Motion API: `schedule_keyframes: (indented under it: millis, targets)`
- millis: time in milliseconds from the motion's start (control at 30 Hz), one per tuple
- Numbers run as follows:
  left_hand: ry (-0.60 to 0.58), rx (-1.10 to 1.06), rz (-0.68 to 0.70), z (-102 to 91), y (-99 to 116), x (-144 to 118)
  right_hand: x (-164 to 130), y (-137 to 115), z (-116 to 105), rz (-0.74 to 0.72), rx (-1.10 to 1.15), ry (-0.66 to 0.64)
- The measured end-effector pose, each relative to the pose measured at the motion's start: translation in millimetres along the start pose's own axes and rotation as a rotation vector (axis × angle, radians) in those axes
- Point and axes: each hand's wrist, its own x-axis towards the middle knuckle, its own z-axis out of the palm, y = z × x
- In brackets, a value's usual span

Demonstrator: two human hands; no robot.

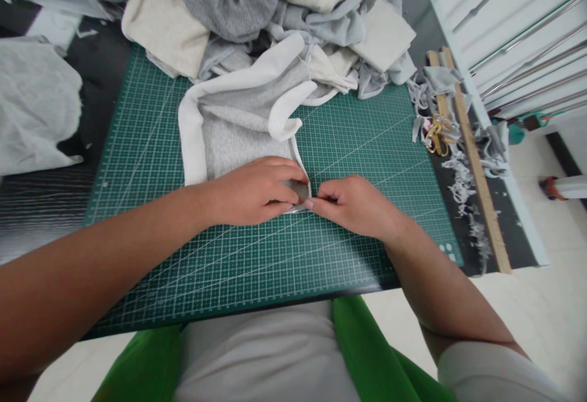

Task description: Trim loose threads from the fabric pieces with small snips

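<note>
Pinching the near corner of a grey cloth piece (238, 127), we have both hands meeting at mid-mat. Left hand (257, 191) lies flat on the cloth's near end, fingers (293, 197) closed on the corner edge. Right hand (355, 206) comes in from the right, thumb and forefinger closed on the same corner, touching the left fingertips. Cloth sits on the green cutting mat (367, 139), grey face up with a white border (190, 139) down its left side and a white band (287, 105) curled over at the right. Its long axis runs from our hands away toward the fabric pile (284, 5), narrowing to the corner we hold, so the point faces us. Far end touches or goes under the pile; we cannot tell which. Mat lies on the dark bench (41, 212). A wooden ruler (477, 170) lies along the right edge, with scissors (435, 136) and grey scraps (463, 188) beside it, well apart from the hands.
</note>
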Motion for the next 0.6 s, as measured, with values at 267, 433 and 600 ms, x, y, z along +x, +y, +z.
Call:
schedule_keyframes:
  millis: [267,433,600]
  targets:
    - [0.020,0.023,0.009,1.9,0.9,0.3,-0.5,0.6,-0.3,0.006,-0.026,-0.005]
    - [0.017,0.023,0.019,1.4,0.5,0.8,-0.7,0.3,1.6,-0.011,-0.031,0.006]
    - [0.030,0.018,0.020,2.4,-0.2,0.6,-0.7,-0.5,2.7,-0.008,-0.041,0.007]
